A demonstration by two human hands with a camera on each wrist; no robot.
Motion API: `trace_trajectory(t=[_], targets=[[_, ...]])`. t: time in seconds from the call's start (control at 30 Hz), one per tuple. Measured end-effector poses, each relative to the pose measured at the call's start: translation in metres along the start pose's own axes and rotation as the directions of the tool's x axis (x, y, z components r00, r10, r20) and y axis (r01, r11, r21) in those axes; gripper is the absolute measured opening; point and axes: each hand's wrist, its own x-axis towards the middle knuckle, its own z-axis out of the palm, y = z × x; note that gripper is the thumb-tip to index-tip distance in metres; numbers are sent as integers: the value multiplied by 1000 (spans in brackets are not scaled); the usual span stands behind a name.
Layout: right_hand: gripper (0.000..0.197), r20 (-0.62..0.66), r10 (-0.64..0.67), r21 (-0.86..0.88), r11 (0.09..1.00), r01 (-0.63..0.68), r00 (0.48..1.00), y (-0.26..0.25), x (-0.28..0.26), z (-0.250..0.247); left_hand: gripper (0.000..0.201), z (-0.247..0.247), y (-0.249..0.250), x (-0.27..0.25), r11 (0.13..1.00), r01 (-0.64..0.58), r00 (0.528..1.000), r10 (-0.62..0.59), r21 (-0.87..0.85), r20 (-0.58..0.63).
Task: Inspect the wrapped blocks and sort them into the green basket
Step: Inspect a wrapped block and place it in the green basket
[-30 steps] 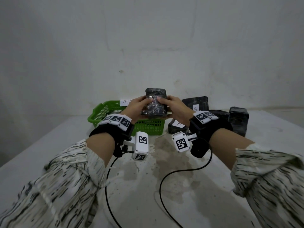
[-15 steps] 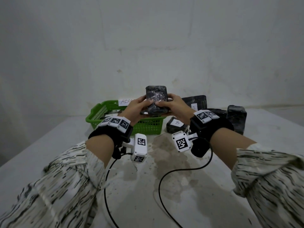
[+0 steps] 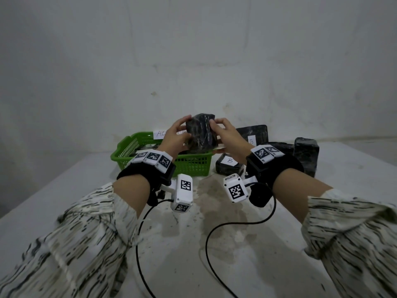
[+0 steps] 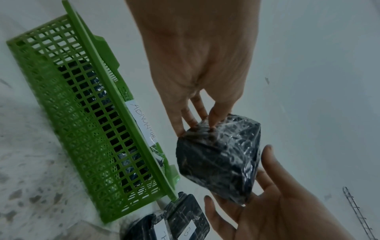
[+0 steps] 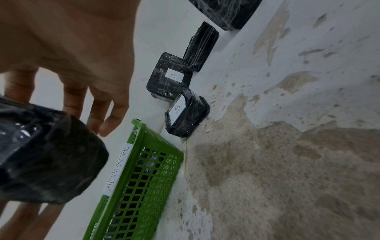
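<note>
Up above the green basket (image 3: 163, 166), both hands have got one wrapped block (image 3: 200, 132) pinched between them: left hand (image 3: 175, 136) grasping its left side with curled fingertips, right hand (image 3: 227, 134) cupping the right side and underneath. Just right of the grip, more blocks (image 3: 228, 166) sit on the table (image 3: 236, 244), two tagged "B".

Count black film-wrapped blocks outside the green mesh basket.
5. One black film-wrapped block held between left hand and right hand; four on the table right of the green mesh basket: flat B-labelled block, rear B-labelled block, low block, upright block. Basket contents partly hidden.
</note>
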Motion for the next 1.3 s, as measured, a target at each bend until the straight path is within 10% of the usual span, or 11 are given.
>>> trace_trajectory(t=[0.3,0.77,1.3], targets=[[32,25,56,41,998,-57,998,-2,-1,2,20,13,14,-6,985,124,989,-114,-116,90],[42,-27,50,-48,998,-51,998,-5,-4,16,49,19,6,-2,987,71,996,-64,-142,57],[50,219,28,42,998,-38,975,3,-3,14,40,3,-3,7,994,78,997,-76,-82,33]])
